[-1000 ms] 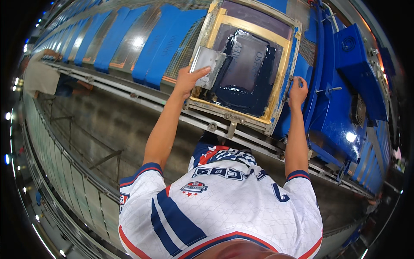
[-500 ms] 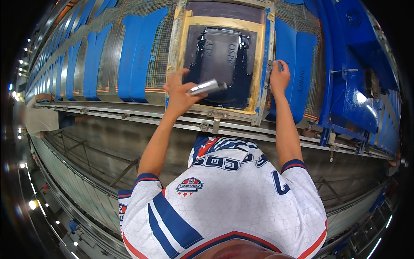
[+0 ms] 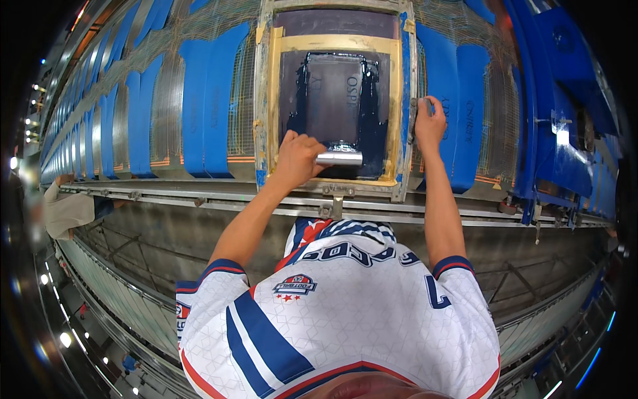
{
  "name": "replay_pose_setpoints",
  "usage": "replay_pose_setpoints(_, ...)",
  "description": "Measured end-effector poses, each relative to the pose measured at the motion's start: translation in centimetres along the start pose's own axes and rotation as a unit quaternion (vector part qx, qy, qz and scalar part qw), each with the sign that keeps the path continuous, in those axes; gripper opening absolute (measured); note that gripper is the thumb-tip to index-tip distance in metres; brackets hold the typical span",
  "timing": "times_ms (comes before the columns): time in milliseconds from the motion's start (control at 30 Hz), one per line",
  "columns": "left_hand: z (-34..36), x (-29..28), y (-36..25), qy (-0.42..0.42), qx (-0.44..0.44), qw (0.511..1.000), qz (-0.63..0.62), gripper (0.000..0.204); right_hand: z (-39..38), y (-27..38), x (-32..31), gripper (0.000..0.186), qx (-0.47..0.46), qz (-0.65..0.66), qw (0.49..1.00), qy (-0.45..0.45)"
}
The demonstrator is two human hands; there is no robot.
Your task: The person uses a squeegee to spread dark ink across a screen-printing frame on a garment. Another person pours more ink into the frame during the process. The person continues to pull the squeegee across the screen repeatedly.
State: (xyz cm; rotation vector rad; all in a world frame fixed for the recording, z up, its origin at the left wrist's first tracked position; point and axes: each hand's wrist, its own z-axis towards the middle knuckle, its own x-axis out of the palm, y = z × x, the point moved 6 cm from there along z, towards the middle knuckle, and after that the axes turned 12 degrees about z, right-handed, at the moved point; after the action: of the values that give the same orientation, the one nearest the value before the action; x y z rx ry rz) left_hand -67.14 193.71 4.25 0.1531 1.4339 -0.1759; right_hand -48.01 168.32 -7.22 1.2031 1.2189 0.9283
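My left hand [image 3: 299, 158] is closed around one end of a squeegee [image 3: 340, 158] with a shiny metal grip. It lies crosswise over the near part of a printing screen, and its lower edge is hidden. Dark wet ink [image 3: 373, 130] surrounds a thinner, wiped strip where lettering shows through the mesh. The screen frame [image 3: 408, 113] is edged inside with yellowish tape. At its right side my right hand [image 3: 430, 124] is curled, thumb and fingers pinching the frame's edge.
Blue fabric pieces [image 3: 216, 106] lie in a row along the long printing table, with more blue pieces [image 3: 468, 113] right of the frame. A metal rail [image 3: 232, 199] runs along the near edge. Blue machinery [image 3: 565, 126] stands at right; another person [image 3: 70, 211] is at far left.
The squeegee has gone from tilted in spread left fingers to level over the near end of the screen, with the fingers closed round it. My right hand stays at the frame's edge.
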Motion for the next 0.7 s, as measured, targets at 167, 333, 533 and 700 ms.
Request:
replay_pose_setpoints(167,8.7,-1.7,6.1,-0.044,0.004,0.999,0.031,0.028,0.4,0.7,0.4,0.033,0.004,0.000,1.000,-0.006)
replay_pose_setpoints(333,17.2,-3.0,10.5,-0.115,0.033,0.993,0.022,0.033,1.2,0.8,0.8,0.034,-0.006,0.000,1.000,-0.014)
replay_pose_setpoints(533,15.7,-1.4,10.0,-0.132,0.036,0.990,0.018,0.027,2.6,1.0,1.1,0.034,-0.017,0.006,1.000,-0.012)
replay_pose_setpoints(700,3.2,-0.4,2.4,-0.082,0.042,0.994,0.064,0.056,2.6,1.1,1.5,0.031,0.002,0.019,1.000,-0.005)
